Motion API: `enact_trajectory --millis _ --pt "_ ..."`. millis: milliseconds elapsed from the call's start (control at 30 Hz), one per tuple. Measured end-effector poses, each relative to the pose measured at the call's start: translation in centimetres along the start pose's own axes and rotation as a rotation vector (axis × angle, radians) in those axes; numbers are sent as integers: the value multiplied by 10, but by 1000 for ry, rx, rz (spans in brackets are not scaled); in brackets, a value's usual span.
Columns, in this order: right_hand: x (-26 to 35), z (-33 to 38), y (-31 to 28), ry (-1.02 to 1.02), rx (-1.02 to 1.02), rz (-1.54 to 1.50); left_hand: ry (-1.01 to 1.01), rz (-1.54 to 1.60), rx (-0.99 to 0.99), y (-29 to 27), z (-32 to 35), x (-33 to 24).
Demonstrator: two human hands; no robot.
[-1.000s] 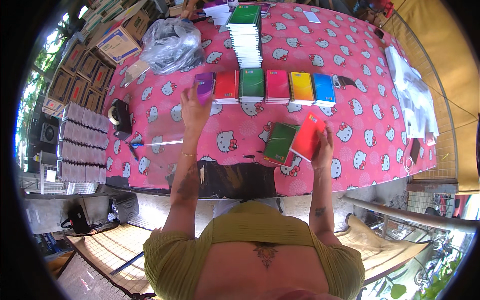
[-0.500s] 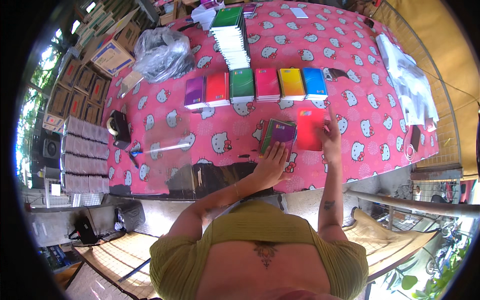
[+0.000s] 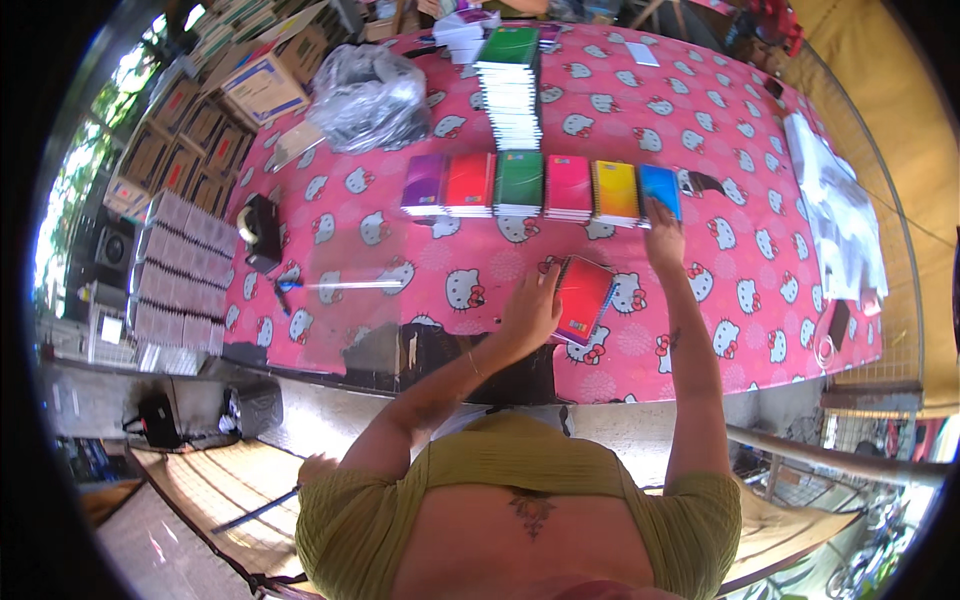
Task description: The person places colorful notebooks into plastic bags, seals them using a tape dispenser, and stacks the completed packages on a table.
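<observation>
A small pile of spiral notebooks lies tilted on the table before me, a red notebook on top. My left hand is closed along the pile's left edge, thumb side toward me. My right hand reaches to the far right stack, its fingers bent over the near edge of a blue notebook. In the same row stand stacks of purple notebooks, red notebooks, green notebooks, pink notebooks and yellow notebooks. What lies beneath the red notebook is mostly hidden.
Behind the row rises a tall stack of notebooks with a green cover on top. At left are a plastic bag, a tape dispenser, a blue-ended pen, wrapped bundles and cartons. White sheeting lies at right.
The red notebook has gone from my right hand onto the pile, covering the purple one. My right hand has moved away to the blue stack. My left hand has shifted to the pile's edge.
</observation>
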State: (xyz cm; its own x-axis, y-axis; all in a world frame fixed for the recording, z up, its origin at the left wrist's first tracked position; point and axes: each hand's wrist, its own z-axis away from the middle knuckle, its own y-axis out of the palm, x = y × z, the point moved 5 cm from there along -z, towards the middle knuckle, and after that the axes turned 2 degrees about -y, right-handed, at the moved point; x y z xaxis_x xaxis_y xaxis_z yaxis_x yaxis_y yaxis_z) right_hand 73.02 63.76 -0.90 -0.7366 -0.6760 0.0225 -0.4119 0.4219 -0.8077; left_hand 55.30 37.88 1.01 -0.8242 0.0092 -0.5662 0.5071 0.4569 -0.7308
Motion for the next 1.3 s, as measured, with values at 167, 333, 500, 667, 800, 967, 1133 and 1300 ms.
enact_trajectory --millis 167,333,500,667,800,967,1133,1300 --pt "27 -2 -66 370 -74 -785 -360 -627 -13 -113 -65 165" --pt "112 55 -56 25 224 -1025 -69 -753 -99 -153 -47 226" --pt "109 88 -49 200 147 -895 224 684 -166 -108 -23 63" --pt "125 141 -32 1110 181 -1398 394 -167 115 -28 28 -9" --pt "135 123 -30 1230 316 -1248 -279 411 311 -16 -23 40" --pt "186 88 -26 1228 530 -1697 -662 858 451 19 -1 66" --pt "213 84 -55 1126 546 -1932 -125 532 235 -58 50 88" --pt "268 112 -59 991 987 -2000 712 -10 145 -131 84 50"
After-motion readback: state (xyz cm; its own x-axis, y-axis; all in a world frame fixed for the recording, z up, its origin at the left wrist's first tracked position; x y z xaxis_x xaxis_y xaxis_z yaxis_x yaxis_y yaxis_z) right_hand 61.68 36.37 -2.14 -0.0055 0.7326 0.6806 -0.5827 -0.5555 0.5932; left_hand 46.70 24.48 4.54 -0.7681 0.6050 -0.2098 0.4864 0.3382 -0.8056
